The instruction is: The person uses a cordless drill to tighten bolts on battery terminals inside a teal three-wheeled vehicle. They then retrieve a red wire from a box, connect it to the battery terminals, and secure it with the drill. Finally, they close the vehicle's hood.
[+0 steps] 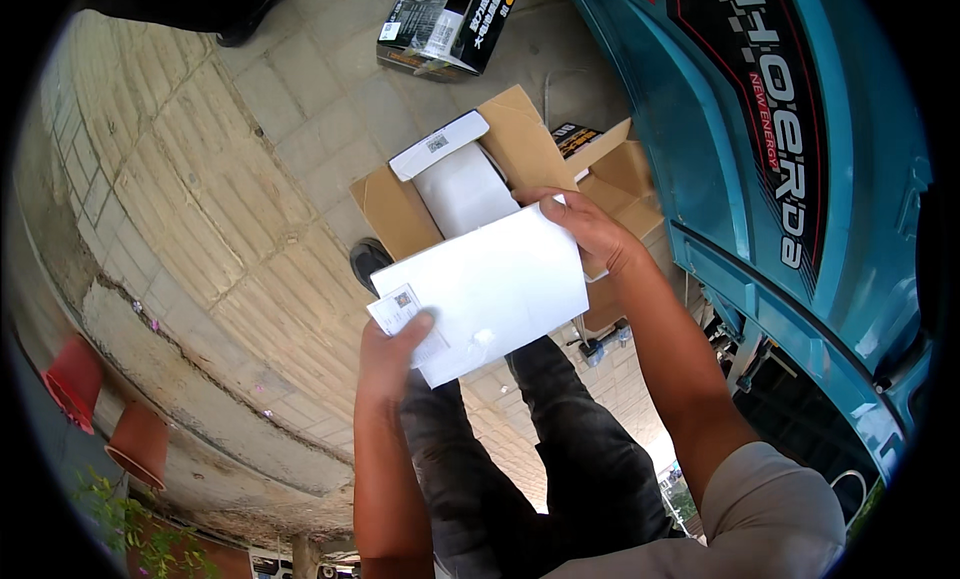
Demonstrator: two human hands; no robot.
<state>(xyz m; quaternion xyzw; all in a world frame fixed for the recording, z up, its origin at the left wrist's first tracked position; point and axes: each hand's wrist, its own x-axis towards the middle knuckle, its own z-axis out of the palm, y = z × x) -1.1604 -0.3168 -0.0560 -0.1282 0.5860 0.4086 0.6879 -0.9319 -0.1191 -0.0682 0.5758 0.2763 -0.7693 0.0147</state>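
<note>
A flat white sheet [490, 294] is stretched between my hands, above my dark trousers. My left hand [390, 364] is closed on its lower left corner, with the thumb on top. Under that thumb lies a small white card [393, 301] with a printed square code. My right hand [585, 224] grips the upper right corner, thumb over the face and fingers partly hidden. Just beyond the sheet stands an opened cardboard box [388, 219] with its flaps spread. Inside is something white [465, 189], its kind unclear, and a white flap with a code [440, 146] rises at its far side.
A printed black carton [440, 29] rests on the paving farther off. Another opened cardboard box [620, 174] sits at the right, beside a teal vehicle panel [720, 179]. Reddish flower pots [138, 444] are at the lower left. A dark shoe [370, 264] shows beside the opened box.
</note>
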